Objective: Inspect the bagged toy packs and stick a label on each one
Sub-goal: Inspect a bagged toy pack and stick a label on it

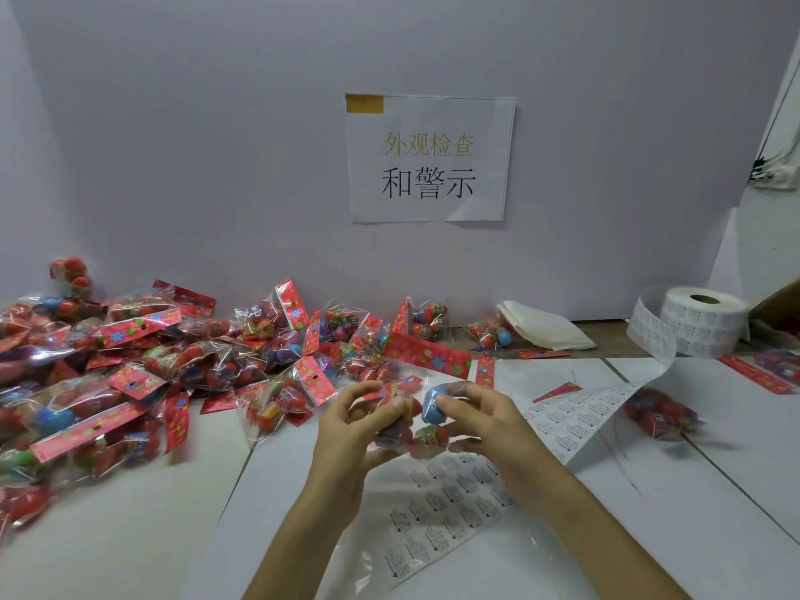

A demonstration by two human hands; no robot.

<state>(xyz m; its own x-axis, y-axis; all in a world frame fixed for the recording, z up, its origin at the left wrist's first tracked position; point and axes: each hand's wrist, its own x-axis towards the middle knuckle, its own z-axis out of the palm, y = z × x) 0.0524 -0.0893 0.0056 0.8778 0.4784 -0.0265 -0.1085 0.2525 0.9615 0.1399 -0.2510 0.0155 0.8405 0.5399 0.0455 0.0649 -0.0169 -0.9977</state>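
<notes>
Toy pack (413, 420) — clear bag, red and blue balls — between both hands.

Left: the heap of toy packs (143, 361) blocks my reach.
Near left: bare table (130, 539), open to me.
Right: label strip (575, 417), one loose pack (662, 415), label roll (701, 322) behind.
</notes>
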